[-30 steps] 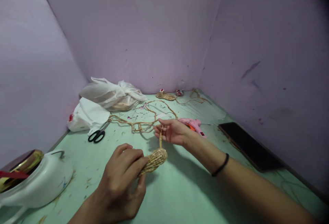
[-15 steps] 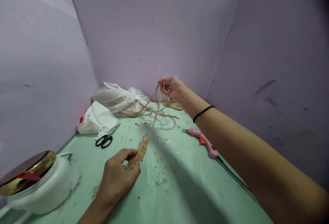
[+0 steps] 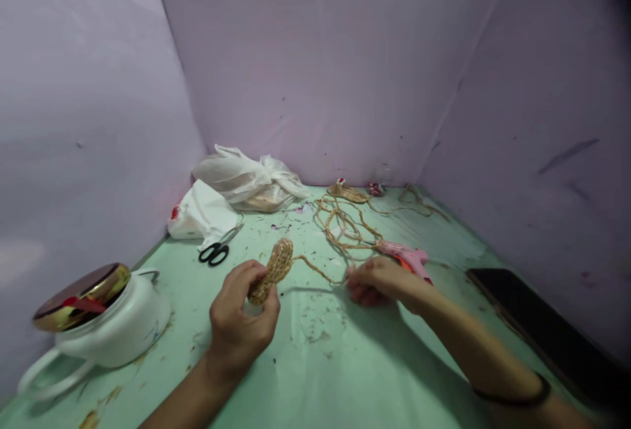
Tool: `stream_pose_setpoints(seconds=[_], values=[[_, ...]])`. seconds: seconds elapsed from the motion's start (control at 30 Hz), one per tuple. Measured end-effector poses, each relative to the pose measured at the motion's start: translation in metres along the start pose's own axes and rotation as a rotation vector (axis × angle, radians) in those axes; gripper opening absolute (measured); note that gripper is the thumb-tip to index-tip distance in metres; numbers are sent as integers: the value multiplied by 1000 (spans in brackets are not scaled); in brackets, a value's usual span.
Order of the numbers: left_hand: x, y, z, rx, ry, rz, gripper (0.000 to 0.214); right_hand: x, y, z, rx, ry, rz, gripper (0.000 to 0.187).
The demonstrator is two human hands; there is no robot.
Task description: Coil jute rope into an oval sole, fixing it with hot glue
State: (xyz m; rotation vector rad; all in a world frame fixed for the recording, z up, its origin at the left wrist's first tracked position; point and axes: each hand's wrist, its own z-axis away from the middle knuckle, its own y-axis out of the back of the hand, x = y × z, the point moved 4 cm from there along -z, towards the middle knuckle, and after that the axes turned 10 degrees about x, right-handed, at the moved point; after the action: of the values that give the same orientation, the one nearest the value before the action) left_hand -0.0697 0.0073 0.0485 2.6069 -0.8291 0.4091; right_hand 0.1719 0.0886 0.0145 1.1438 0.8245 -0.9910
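Note:
My left hand is closed around the lower end of a small oval piece of coiled straw rope, held just above the green table. A strand of the same rope runs from the oval to my right hand, which pinches it low over the table. Behind my right hand the rope lies in a loose tangle. A pink glue gun lies just beyond that hand.
Black scissors and white plastic bags lie at the back left. A white jar with a gold lid stands at the left. A dark phone lies along the right wall. Small woven pieces sit by the back wall.
My right hand has come down from high near the back wall to the table, drawing the strand with it. The left hand kept hold of the oval piece.

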Motion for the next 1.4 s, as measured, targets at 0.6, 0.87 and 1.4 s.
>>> stream_pose_setpoints(seconds=[0.6, 0.87, 1.4], values=[[10, -12, 10, -83, -165, 202, 31, -49, -36, 34, 22, 694, 155, 14], [-6, -20, 16, -66, 259, 240, 18, -46, -64, 91, 564, 1541, 484, 14], [-9, -22, 25, -65, 292, 464, 19, -35, -33, 89, 334, 1188, 177, 16]])
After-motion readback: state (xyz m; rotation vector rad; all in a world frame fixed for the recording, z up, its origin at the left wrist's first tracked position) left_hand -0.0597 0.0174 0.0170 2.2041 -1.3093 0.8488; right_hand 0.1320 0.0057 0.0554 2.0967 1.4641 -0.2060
